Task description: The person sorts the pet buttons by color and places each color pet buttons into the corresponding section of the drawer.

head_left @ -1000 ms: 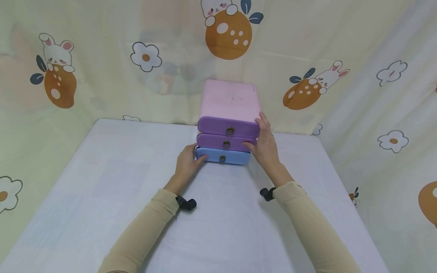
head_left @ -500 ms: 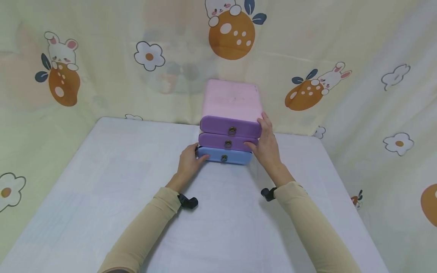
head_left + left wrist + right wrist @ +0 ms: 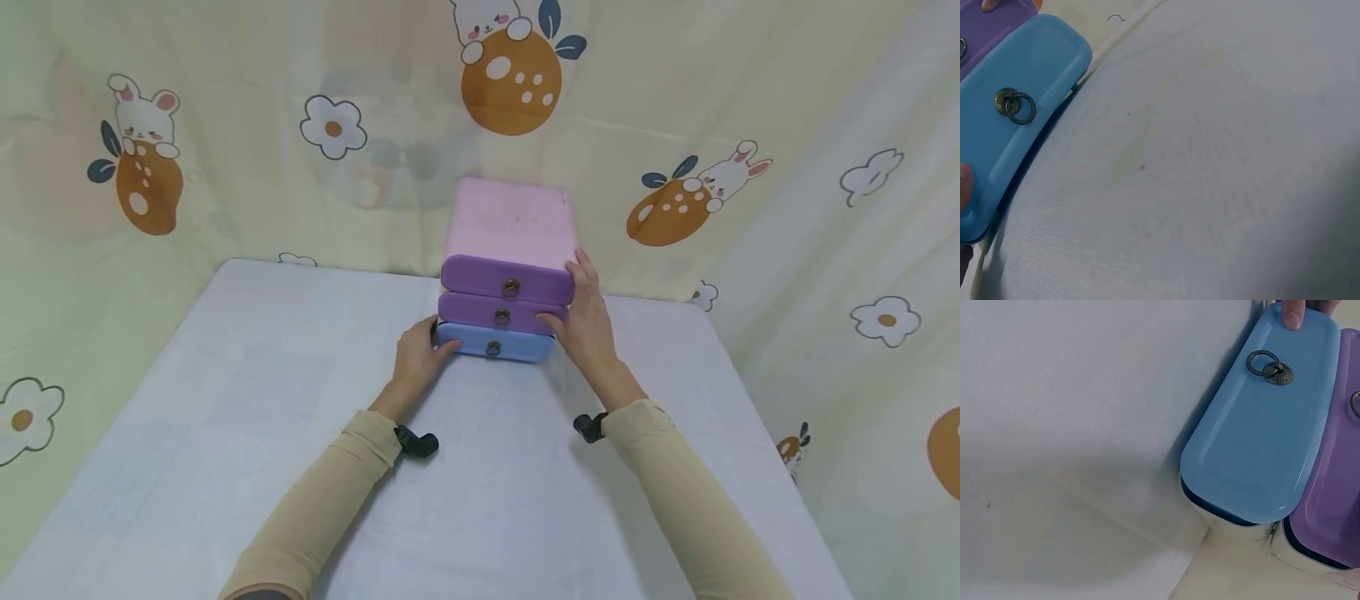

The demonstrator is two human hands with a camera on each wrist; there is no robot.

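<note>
A small drawer chest with a pink top (image 3: 510, 221) stands at the far edge of the table. It has two purple drawers (image 3: 480, 310) above a blue drawer (image 3: 517, 345), each with a brass ring pull. The blue drawer (image 3: 1016, 125) (image 3: 1260, 444) sticks out slightly, with a dark gap behind its front. My left hand (image 3: 416, 358) holds its left end, thumb on the front. My right hand (image 3: 588, 321) lies flat against the chest's right side, with its thumb on the middle purple drawer.
The white cloth-covered table (image 3: 225, 417) stretches toward me. A pale curtain (image 3: 225, 167) printed with rabbits and flowers hangs close behind the chest and along both sides. Black camera mounts (image 3: 417, 442) sit on both wrists.
Only the head view drifts a little. Both hands and the drawers stay where they were.
</note>
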